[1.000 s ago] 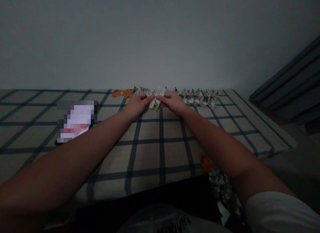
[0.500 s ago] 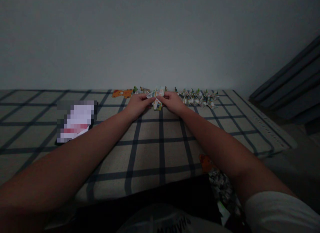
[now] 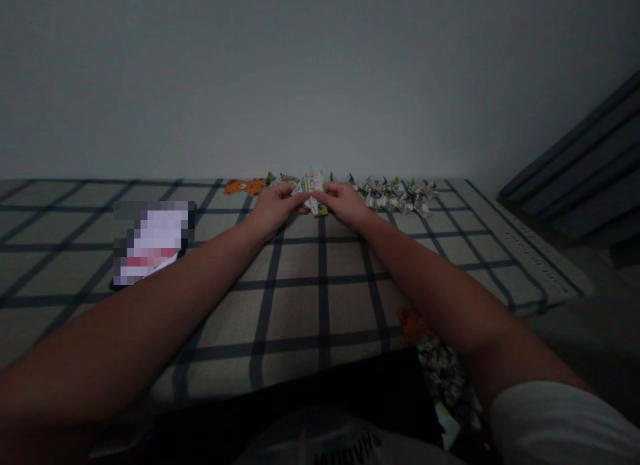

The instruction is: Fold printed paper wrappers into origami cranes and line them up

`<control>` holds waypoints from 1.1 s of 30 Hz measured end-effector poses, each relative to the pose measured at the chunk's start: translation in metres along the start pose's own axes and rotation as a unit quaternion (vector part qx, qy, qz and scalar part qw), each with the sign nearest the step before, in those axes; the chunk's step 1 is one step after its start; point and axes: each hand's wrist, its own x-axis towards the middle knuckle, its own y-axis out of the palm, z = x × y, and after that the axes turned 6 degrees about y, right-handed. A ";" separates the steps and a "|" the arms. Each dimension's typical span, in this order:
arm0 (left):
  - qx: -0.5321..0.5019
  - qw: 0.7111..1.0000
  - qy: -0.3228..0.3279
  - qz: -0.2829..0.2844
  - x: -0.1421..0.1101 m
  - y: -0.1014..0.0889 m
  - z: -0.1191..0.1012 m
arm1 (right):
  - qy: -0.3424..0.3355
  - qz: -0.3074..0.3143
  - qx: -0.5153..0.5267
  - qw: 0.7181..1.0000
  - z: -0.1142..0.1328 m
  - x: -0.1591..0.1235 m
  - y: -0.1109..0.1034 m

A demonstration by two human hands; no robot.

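Left hand (image 3: 273, 207) and right hand (image 3: 346, 202) pinching a folded printed paper (image 3: 313, 185) above a checked cloth (image 3: 300, 298).

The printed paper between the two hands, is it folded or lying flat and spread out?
Folded. The printed paper shows a small angled, pointed shape pinched by the left hand and right hand.

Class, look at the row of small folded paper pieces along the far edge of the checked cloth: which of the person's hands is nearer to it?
Right. The right hand lies just beside the row of folded paper pieces; the left hand is farther off, across the printed paper both hands hold.
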 end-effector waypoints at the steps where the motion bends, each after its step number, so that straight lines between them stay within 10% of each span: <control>1: -0.002 1.000 0.002 -0.004 0.000 0.000 0.000 | 0.011 0.003 0.029 1.000 0.000 0.000 0.001; 14: -0.027 0.998 0.005 -0.048 0.001 0.002 -0.002 | 0.069 0.036 0.182 0.980 0.003 0.002 0.008; 33: -0.043 0.999 0.002 -0.025 0.002 0.001 0.000 | 0.038 0.018 0.148 0.988 0.004 0.001 0.009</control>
